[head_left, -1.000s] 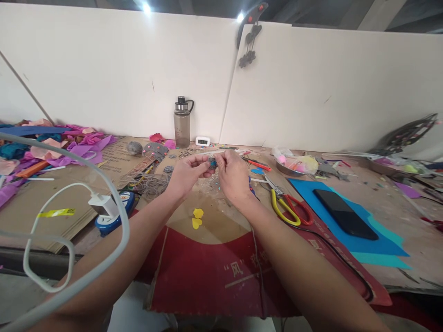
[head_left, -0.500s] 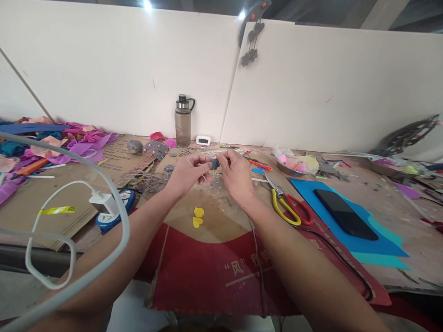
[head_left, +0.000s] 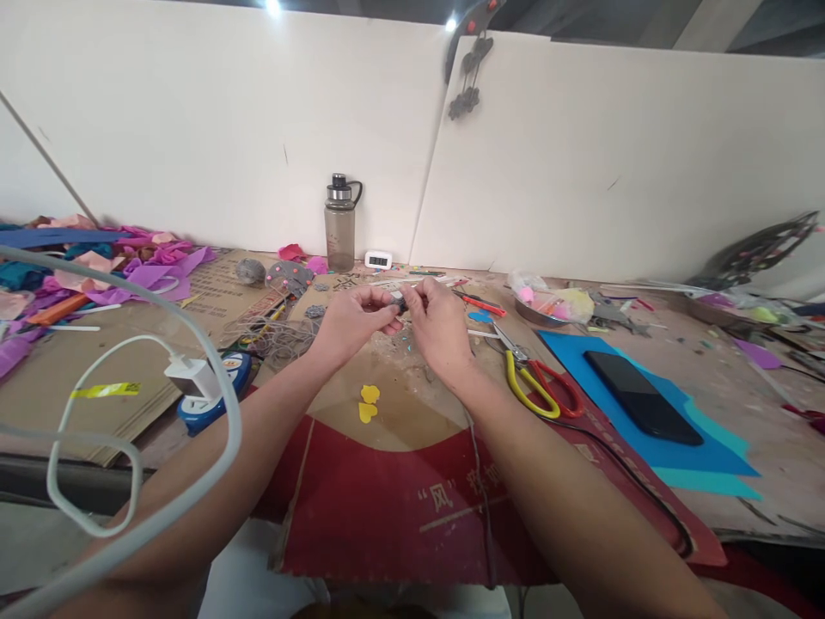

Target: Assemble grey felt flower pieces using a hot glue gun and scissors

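Between the fingertips of my left hand and my right hand is a small dark grey piece, pinched from both sides above the cardboard. Fingers cover most of it, so its exact kind is hidden. Two yellow paper cutouts lie on the cardboard sheet nearer to me. Scissors with one yellow and one red handle rest beside my right forearm. Blue paper cutouts and a red utility knife lie just beyond my right hand.
A water bottle and a small digital clock stand by the white wall. On the right, a black phone lies on blue sheets. Crumpled coloured paper, a tape measure and a white cable occupy the left.
The fingers have shifted slightly around the small piece, which now shows dark grey where a bluish side showed before. Both hands stay in nearly the same place.
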Available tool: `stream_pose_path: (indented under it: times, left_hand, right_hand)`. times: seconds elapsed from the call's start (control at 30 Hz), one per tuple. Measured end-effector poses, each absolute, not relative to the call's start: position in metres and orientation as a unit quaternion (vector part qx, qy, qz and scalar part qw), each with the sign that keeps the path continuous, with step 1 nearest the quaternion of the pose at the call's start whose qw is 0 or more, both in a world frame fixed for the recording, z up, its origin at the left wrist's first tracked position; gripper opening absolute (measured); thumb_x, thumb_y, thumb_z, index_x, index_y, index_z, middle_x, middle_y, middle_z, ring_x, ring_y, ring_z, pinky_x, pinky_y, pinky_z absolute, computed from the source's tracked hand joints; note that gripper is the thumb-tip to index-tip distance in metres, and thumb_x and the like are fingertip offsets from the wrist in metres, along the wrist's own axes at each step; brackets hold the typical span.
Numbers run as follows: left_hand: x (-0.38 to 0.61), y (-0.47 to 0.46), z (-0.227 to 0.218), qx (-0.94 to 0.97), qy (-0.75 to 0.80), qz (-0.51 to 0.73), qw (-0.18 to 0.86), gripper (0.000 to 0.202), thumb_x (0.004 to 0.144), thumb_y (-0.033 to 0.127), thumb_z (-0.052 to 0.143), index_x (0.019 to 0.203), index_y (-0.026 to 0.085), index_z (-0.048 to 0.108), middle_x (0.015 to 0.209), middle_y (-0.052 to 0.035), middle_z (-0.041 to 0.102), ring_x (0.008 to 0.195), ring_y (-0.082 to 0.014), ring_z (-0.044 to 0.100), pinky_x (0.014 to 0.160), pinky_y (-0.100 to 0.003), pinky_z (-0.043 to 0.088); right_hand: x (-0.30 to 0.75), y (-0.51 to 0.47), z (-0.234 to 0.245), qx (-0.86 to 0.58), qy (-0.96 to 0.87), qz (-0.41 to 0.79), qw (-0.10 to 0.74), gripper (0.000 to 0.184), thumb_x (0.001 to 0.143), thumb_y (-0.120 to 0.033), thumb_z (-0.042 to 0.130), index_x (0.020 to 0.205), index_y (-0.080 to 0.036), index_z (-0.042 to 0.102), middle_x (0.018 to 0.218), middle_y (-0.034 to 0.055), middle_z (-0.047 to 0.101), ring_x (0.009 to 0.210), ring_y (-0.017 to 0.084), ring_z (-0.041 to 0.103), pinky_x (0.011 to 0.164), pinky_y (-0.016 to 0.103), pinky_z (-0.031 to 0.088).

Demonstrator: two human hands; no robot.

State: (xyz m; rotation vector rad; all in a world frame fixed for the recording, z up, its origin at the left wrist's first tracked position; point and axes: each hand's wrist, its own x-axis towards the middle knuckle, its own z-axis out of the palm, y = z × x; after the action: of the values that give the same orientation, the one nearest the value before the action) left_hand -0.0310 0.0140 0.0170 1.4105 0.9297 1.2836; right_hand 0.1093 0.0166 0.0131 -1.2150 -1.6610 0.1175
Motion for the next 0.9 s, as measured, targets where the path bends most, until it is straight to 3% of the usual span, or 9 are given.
stream_pose_path:
  times: [0.3,0.4,0.5,0.63,0.9]
  left_hand:
    - [-0.035,0.018,0.016,0.598,0.442,0.532,0.405,0.003,0.069,0.016,0.059,0.066,0.016,0.059,0.050,-0.0007,0.062,0.045,-0.0114,0.056,0.049,-0.024,0.045]
    - [-0.037,0.018,0.016,0.589,0.442,0.541,0.405,0.006,0.069,0.017,0.058,0.064,0.017,0.059,0.049,-0.0011,0.061,0.044,-0.0114,0.055,0.047,-0.024,0.044]
    - [-0.037,0.018,0.016,0.586,0.442,0.539,0.414,0.008,0.069,0.018,0.059,0.062,0.016,0.059,0.049,-0.0018,0.061,0.043,-0.0114,0.054,0.047,-0.024,0.043]
    - [-0.036,0.016,0.019,0.586,0.423,0.535,0.438,0.008,0.070,0.020,0.065,0.064,0.015,0.061,0.051,-0.0025,0.062,0.048,-0.0121,0.057,0.051,-0.025,0.046]
    - [-0.043,0.019,0.019,0.575,0.298,0.489,0.584,0.024,0.071,0.029,0.075,0.086,0.011,0.067,0.073,-0.0065,0.070,0.067,-0.0164,0.068,0.067,-0.029,0.054]
  right_hand:
    - [0.106,0.010,0.015,-0.440,-0.726,0.123,0.515,0.026,0.090,-0.034,0.048,0.068,-0.022,0.041,0.065,-0.0029,0.047,0.060,0.013,0.041,0.061,0.028,0.032]
    - [0.108,0.007,0.015,-0.433,-0.732,0.148,0.505,0.007,0.086,-0.027,0.052,0.085,-0.022,0.049,0.067,-0.0043,0.047,0.060,0.013,0.040,0.061,0.027,0.033]
    - [0.110,0.007,0.013,-0.436,-0.739,0.135,0.495,0.018,0.081,-0.021,0.055,0.099,-0.021,0.055,0.068,-0.0046,0.046,0.061,0.013,0.041,0.064,0.028,0.034]
    - [0.110,0.010,0.013,-0.451,-0.717,0.154,0.509,0.009,0.080,-0.025,0.055,0.082,-0.020,0.061,0.064,-0.0034,0.047,0.060,0.013,0.041,0.062,0.028,0.034]
    - [0.117,0.017,0.013,-0.456,-0.623,0.327,0.545,0.007,0.070,-0.027,0.055,0.072,-0.020,0.056,0.059,-0.0065,0.046,0.052,0.009,0.036,0.052,0.024,0.029]
